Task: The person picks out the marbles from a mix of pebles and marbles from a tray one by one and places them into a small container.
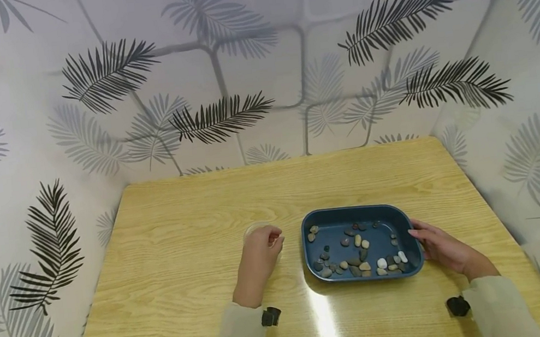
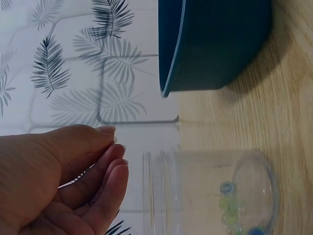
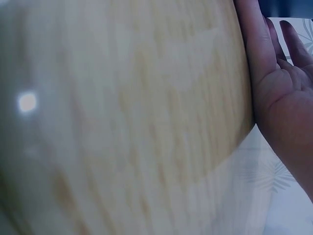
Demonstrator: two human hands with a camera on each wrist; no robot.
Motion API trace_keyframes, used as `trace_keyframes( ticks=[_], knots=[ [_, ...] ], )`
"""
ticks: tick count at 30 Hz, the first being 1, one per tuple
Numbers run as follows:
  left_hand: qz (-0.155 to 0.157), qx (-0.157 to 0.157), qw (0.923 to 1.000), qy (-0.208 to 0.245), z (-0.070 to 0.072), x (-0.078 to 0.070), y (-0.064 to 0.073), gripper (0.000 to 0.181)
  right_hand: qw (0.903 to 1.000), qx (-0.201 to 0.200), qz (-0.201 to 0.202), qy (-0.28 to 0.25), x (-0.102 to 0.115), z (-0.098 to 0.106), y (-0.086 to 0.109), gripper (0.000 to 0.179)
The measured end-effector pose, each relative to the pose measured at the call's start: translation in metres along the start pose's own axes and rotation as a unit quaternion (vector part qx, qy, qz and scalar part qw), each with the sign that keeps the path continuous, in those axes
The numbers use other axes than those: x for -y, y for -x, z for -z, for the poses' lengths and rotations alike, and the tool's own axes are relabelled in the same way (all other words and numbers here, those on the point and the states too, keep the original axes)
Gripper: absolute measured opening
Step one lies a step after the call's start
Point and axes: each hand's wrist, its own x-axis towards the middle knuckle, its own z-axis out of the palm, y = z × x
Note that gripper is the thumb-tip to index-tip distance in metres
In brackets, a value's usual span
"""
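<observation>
My left hand is over a clear plastic jar, its thumb and fingertips drawn together near the mouth. I cannot tell whether anything small sits between those fingertips. Several glass marbles, greenish and blue, lie at the bottom of the jar. In the head view the hand covers most of the jar. To the right, a dark blue rectangular basin holds several pebbles in grey, brown, tan and white. My right hand grips the basin's right side, thumb at the rim and fingers against the outer wall.
A light wood-grain table carries the jar and basin, with a bright glare streak in front of the basin. Walls with a leaf pattern stand behind the table and at both sides. Each wrist wears a small black camera.
</observation>
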Motion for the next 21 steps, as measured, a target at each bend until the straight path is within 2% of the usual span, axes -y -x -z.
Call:
trace_keyframes(
  ticks=[6,14,21],
  knots=[
    [-0.024,0.010,0.9993,0.028,-0.013,-0.015,-0.002,0.016,1.0000,-0.002,-0.002,-0.001,0.001,0.000,-0.001,0.061],
    [-0.048,0.026,0.9961,0.069,-0.047,-0.031,-0.008,0.016,0.9997,-0.015,-0.016,-0.010,-0.001,-0.001,-0.003,0.062],
    [-0.066,0.055,0.9949,0.052,-0.076,-0.042,-0.020,0.021,0.9998,-0.013,-0.013,-0.012,0.000,-0.002,-0.003,0.060]
  ],
)
